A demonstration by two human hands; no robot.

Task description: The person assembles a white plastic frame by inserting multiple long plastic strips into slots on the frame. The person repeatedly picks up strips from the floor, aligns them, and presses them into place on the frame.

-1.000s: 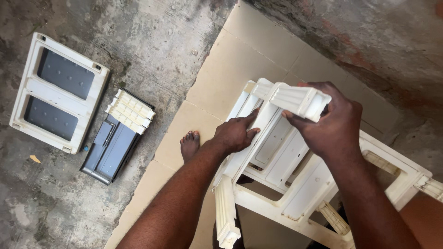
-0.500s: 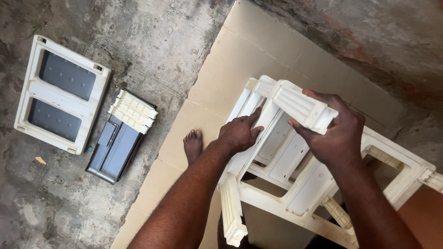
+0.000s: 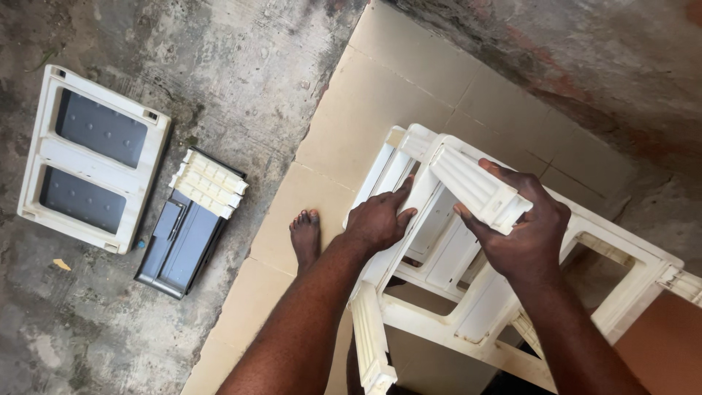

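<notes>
Head view. Right hand [image 3: 528, 235]: fingers wrapped around a ribbed cream plastic bar [image 3: 477, 189], held over the cream plastic frame [image 3: 468, 307]. Left hand [image 3: 379, 218]: fingers pressed together, flat on the frame's rail. Step judged: fitting the bar; aligning it comes next.

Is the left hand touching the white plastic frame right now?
Touching. The head view shows the left hand laid flat on the white plastic frame, fingers on its bar.
</notes>
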